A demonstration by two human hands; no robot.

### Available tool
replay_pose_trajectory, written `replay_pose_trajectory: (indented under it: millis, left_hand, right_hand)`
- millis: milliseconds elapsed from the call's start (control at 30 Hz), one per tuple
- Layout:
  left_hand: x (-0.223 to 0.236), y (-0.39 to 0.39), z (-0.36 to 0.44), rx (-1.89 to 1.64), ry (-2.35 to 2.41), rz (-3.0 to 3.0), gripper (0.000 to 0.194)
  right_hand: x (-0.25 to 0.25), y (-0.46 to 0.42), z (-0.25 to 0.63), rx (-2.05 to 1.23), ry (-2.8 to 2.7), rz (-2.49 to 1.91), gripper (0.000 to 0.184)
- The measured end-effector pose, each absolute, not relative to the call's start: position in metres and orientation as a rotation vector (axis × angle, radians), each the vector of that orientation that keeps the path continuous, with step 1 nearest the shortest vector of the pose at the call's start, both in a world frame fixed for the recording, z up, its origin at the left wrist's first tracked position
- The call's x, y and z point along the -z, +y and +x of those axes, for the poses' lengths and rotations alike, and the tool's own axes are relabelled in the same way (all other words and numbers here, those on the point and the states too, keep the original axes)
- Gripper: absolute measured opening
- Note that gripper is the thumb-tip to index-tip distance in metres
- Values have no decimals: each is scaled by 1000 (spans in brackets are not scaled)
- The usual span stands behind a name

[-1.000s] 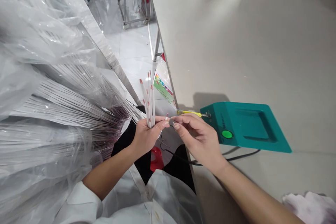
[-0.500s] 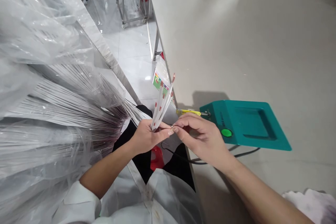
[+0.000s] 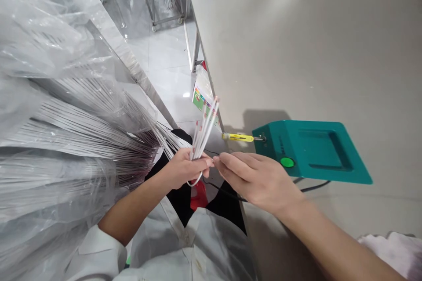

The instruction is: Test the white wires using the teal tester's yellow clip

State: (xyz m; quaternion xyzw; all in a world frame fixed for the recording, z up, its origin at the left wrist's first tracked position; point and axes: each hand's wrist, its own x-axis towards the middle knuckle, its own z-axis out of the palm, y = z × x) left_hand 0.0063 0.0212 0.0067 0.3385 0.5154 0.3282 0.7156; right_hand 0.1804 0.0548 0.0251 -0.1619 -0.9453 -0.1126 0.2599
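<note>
White wires (image 3: 205, 134), reddish tips up, long axis tilting away & slightly R | gripped in your L hand (image 3: 183, 169), the nearer | your R hand (image 3: 257, 180) just R, fingers bunched, can't tell if pinching | teal device (image 3: 298, 140) farther R

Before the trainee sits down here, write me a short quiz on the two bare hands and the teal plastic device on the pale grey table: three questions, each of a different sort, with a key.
1. True or false: the bare left hand holds a bundle of thin white strands with reddish tips.

2. Which hand is nearer the flat teal plastic device?
A) The left hand
B) The bare right hand
C) Neither; they are equally near

3. Fill in the colour: the round button on the device is bright ____.

Key: 1. True; 2. B; 3. green
</note>
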Motion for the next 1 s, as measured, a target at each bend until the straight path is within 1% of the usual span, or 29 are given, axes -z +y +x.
replay_pose_trajectory:
  millis: [100, 167, 300, 400, 500, 600, 667, 767, 833, 900, 1000]
  left_hand:
    - [-3, 20, 7, -859, 1171, 743, 25]
    - [-2, 19, 6, -940, 1217, 788, 27]
    - [-5, 18, 6, -1045, 1306, 863, 23]
    - [-7, 18, 8, -1027, 1345, 915, 19]
    - [-6, 16, 10, -969, 1342, 983, 16]
    - [-5, 16, 7, -925, 1270, 1031, 12]
    - [-6, 16, 4, -894, 1199, 1085, 11]
    - [-9, 17, -2, -862, 1091, 1154, 16]
    - [-9, 18, -5, -845, 1033, 1173, 22]
    - [-7, 17, -7, -824, 1016, 1146, 29]
    - [1, 15, -5, -843, 998, 1003, 37]
  right_hand:
    - [-19, 56, 180, 359, -2464, -434, 10]
    - [-17, 57, 181, 281, -2412, -537, 9]
    - [-23, 60, 182, -153, -2235, -804, 13]
    - [-26, 60, 181, -482, -2152, -907, 14]
    - [-28, 60, 180, -682, -2195, -848, 15]
    - [-30, 61, 181, -804, -2327, -726, 13]
    - [-32, 62, 182, -882, -2372, -682, 15]
    - [-33, 65, 183, -1053, -2309, -668, 15]
    - [-30, 65, 181, -1243, -2177, -698, 13]
    - [-25, 62, 177, -1458, -1943, -747, 9]
    - [-13, 55, 169, -1731, -1552, -834, 9]
